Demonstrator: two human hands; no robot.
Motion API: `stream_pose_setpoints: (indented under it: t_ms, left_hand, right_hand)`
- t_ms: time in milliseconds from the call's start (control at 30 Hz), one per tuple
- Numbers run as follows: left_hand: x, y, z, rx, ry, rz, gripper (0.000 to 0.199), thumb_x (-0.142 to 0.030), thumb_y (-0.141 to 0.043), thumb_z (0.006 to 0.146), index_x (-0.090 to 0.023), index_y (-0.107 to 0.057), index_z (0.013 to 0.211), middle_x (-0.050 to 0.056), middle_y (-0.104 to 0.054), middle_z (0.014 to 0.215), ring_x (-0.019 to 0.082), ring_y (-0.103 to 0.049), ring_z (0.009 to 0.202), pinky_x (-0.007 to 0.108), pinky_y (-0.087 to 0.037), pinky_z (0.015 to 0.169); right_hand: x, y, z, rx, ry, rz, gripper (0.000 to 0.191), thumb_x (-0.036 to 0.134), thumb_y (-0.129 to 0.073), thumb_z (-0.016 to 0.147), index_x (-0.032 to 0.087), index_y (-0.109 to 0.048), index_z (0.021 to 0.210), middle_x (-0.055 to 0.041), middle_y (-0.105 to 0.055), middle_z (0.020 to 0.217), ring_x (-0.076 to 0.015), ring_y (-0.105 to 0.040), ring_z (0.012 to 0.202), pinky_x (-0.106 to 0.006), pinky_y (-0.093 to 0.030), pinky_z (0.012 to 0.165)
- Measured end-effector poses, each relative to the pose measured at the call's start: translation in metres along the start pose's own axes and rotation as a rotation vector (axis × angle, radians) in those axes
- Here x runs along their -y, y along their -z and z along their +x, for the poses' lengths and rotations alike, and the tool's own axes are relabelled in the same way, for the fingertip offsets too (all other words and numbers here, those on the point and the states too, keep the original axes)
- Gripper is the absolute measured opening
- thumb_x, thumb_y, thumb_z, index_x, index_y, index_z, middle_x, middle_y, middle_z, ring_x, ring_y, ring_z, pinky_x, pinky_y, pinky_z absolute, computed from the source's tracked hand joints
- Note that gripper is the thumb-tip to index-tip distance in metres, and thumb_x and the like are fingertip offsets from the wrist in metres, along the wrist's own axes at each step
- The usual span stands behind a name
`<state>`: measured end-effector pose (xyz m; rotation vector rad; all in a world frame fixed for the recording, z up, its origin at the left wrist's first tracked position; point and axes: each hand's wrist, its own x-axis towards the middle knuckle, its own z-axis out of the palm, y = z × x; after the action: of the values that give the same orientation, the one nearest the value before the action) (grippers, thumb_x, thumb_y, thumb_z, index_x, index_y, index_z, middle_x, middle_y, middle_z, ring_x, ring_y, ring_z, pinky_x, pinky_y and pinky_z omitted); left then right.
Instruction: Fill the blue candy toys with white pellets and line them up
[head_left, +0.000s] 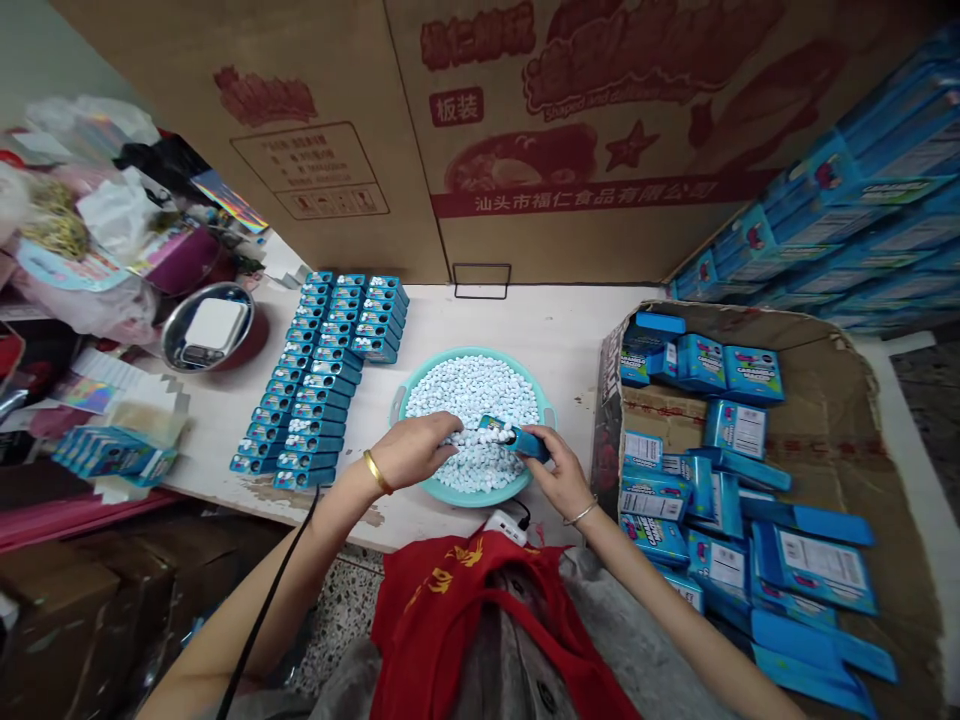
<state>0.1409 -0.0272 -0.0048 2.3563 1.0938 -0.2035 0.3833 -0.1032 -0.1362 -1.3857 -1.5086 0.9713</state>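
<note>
A pale green basin (400,400) full of small white candies (469,385) sits on the table in front of me. My right hand (559,470) grips a small blue box (529,444) over the basin's right side. The box lies tilted, with its open end toward the left and white candies at its mouth. Over the basin's left part, my left hand (421,448) has its fingers curled together on some of the candies, close to that open end. Its fingertips are partly hidden among them.
Rows of blue boxes (315,382) stand left of the basin. On the right, a cardboard carton (611,390) holds many blue boxes. A metal bowl (251,345) with a white device is at far left. Large cartons (337,130) wall off the back.
</note>
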Motion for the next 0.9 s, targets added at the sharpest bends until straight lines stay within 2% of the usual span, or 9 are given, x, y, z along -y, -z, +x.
stream_pose_setpoints:
  t_ms: [133, 300, 400, 467, 567, 633, 700, 800, 900]
  left_hand:
    - [-0.031, 0.015, 0.007, 0.132, 0.056, 0.269, 0.019, -0.016, -0.047, 0.089, -0.013, -0.055, 0.106, 0.011, -0.064, 0.1, 0.025, -0.065, 0.087, 0.036, -0.052, 0.071]
    - [-0.065, 0.024, 0.007, 0.159, 0.126, 0.393, 0.024, -0.012, -0.034, 0.093, -0.014, -0.056, 0.104, 0.011, -0.061, 0.094, 0.023, -0.066, 0.084, 0.031, -0.051, 0.065]
    - [-0.063, 0.024, 0.004, 0.121, 0.138, 0.384, 0.023, -0.014, -0.035, 0.094, -0.016, -0.056, 0.103, 0.01, -0.059, 0.101, 0.021, -0.064, 0.087, 0.03, -0.05, 0.065]
    - [-0.045, 0.018, 0.001, 0.066, 0.15, 0.346, 0.021, -0.015, -0.038, 0.094, -0.018, -0.056, 0.105, 0.008, -0.058, 0.103, 0.02, -0.062, 0.088, 0.03, -0.05, 0.068]
    - [0.001, -0.007, 0.001, 0.001, 0.257, 0.28, 0.02, -0.016, -0.04, 0.093, -0.019, -0.053, 0.107, 0.007, -0.057, 0.105, 0.02, -0.06, 0.094, 0.03, -0.049, 0.075]
    - [0.035, -0.035, 0.007, 0.012, 0.355, 0.253, 0.02, -0.014, -0.039, 0.092, -0.017, -0.053, 0.106, 0.008, -0.057, 0.106, 0.021, -0.058, 0.097, 0.031, -0.048, 0.078]
    - [0.059, -0.066, 0.02, 0.042, 0.398, 0.187, 0.022, -0.01, -0.036, 0.09, -0.015, -0.053, 0.105, 0.01, -0.057, 0.107, 0.022, -0.057, 0.099, 0.033, -0.047, 0.081]
    - [0.069, -0.107, 0.05, 0.019, 0.343, 0.04, 0.022, -0.009, -0.036, 0.09, -0.014, -0.053, 0.104, 0.012, -0.057, 0.109, 0.023, -0.056, 0.101, 0.035, -0.046, 0.085]
    - [0.057, -0.13, 0.081, -0.008, 0.273, -0.039, 0.022, -0.011, -0.039, 0.089, -0.015, -0.052, 0.106, 0.011, -0.057, 0.111, 0.023, -0.056, 0.102, 0.034, -0.045, 0.086]
  right_hand:
    - [-0.002, -0.008, -0.002, -0.018, 0.06, -0.033, 0.034, 0.016, -0.051, 0.08, 0.023, -0.056, 0.113, -0.0078, -0.06, 0.114, -0.0236, -0.054, 0.111, -0.045, -0.042, 0.101]
    - [-0.008, -0.016, -0.004, -0.033, 0.059, -0.03, 0.036, 0.015, -0.05, 0.079, 0.024, -0.055, 0.113, -0.0081, -0.059, 0.114, -0.0236, -0.054, 0.112, -0.046, -0.042, 0.102]
    - [-0.01, -0.017, -0.003, -0.05, 0.046, -0.024, 0.036, 0.015, -0.05, 0.078, 0.024, -0.055, 0.113, -0.0083, -0.059, 0.115, -0.024, -0.053, 0.113, -0.047, -0.041, 0.102]
    - [-0.012, -0.017, -0.002, -0.058, 0.037, -0.018, 0.037, 0.015, -0.051, 0.079, 0.024, -0.054, 0.114, -0.0083, -0.059, 0.116, -0.024, -0.053, 0.114, -0.047, -0.04, 0.103]
    - [-0.015, -0.012, -0.002, -0.076, 0.001, 0.0, 0.037, 0.017, -0.051, 0.079, 0.024, -0.054, 0.116, -0.0083, -0.059, 0.118, -0.0241, -0.054, 0.115, -0.048, -0.04, 0.103]
    - [-0.015, -0.007, -0.003, -0.102, -0.032, 0.0, 0.036, 0.019, -0.053, 0.08, 0.024, -0.054, 0.116, -0.0085, -0.059, 0.118, -0.0243, -0.054, 0.114, -0.048, -0.04, 0.103]
    - [-0.014, 0.0, -0.002, -0.134, -0.056, -0.02, 0.035, 0.022, -0.054, 0.081, 0.023, -0.055, 0.116, -0.0088, -0.06, 0.118, -0.0247, -0.055, 0.113, -0.048, -0.04, 0.103]
    - [-0.011, 0.009, -0.002, -0.181, -0.08, -0.043, 0.034, 0.027, -0.058, 0.081, 0.022, -0.056, 0.114, -0.0089, -0.061, 0.116, -0.0246, -0.056, 0.111, -0.047, -0.041, 0.101]
    - [-0.012, 0.014, -0.003, -0.225, -0.129, -0.03, 0.034, 0.031, -0.061, 0.08, 0.021, -0.056, 0.113, -0.0077, -0.062, 0.112, -0.0234, -0.058, 0.106, -0.043, -0.044, 0.097]
